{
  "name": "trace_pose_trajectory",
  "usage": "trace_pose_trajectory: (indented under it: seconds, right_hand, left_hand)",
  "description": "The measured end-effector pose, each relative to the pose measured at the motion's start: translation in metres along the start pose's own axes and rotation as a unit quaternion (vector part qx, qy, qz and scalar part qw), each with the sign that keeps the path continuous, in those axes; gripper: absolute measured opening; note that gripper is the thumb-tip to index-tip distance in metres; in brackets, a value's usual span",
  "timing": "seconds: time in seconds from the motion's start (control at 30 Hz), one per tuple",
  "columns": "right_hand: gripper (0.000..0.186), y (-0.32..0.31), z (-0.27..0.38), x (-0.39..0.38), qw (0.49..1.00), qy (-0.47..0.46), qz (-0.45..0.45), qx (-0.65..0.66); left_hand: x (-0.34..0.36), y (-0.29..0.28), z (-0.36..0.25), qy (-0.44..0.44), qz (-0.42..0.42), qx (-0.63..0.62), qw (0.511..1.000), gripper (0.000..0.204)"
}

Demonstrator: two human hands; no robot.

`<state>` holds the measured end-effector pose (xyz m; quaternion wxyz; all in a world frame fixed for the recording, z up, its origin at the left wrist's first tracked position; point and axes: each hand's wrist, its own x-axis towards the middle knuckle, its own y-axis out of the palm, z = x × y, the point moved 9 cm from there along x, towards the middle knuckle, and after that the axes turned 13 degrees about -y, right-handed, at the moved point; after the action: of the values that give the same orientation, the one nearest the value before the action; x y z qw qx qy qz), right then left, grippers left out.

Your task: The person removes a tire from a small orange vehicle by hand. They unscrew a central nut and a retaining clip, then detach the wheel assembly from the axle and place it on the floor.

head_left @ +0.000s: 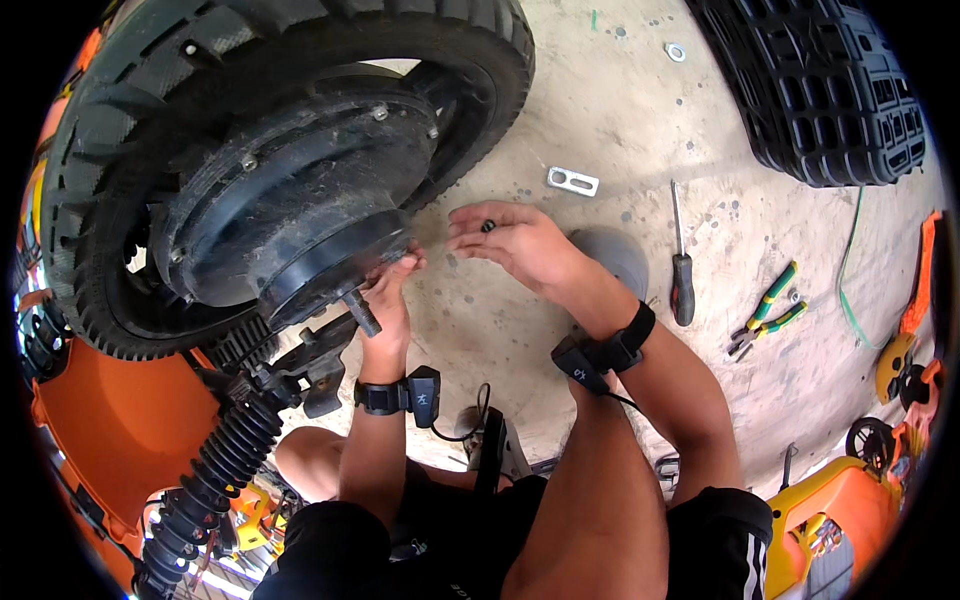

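Observation:
A large black wheel [490,70] with a knobbly tyre leans in from the upper left. At its centre is a dark hub [330,240], from which a threaded axle [362,313] sticks out. My left hand [385,300] is beside the axle, its curled fingertips close together at the hub's edge. What they grip, if anything, is hidden. My right hand [525,250] hovers just right of the hub, fingers stretched forward and close together. A small black piece [488,226] sits between two of those fingers; its exact kind is too small to tell.
On the floor [520,340] lie a slotted metal plate [573,181], a screwdriver [682,280], green-handled pliers [768,312] and a nut [675,51]. A ribbed black part [825,95] is at upper right. A shock absorber [235,440] and an orange panel [130,420] stand at left.

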<state>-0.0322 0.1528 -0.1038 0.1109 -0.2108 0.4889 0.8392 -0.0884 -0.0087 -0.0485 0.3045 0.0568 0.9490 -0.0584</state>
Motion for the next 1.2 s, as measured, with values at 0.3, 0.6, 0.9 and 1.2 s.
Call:
trace_pose_trajectory:
  seconds: [0.3, 0.6, 0.9, 1.2]
  right_hand:
    - [0.036, 0.021, 0.013, 0.007, 0.991, -0.005, 0.110, -0.078]
    - [0.030, 0.033, 0.023, 0.010, 0.973, -0.087, 0.115, -0.178]
    - [0.030, 0.034, 0.027, 0.012, 0.943, -0.151, 0.111, -0.274]
    - [0.023, 0.043, 0.028, 0.018, 0.941, -0.142, 0.111, -0.285]
  left_hand:
    - [0.002, -0.007, 0.002, 0.006, -0.008, -0.008, 1.000, 0.026]
    - [0.000, -0.003, -0.002, 0.011, 0.003, -0.027, 1.000, 0.023]
    - [0.000, -0.004, -0.003, -0.001, -0.005, -0.017, 1.000, 0.023]
    - [-0.002, -0.003, -0.007, 0.010, -0.003, 0.021, 1.000, 0.024]
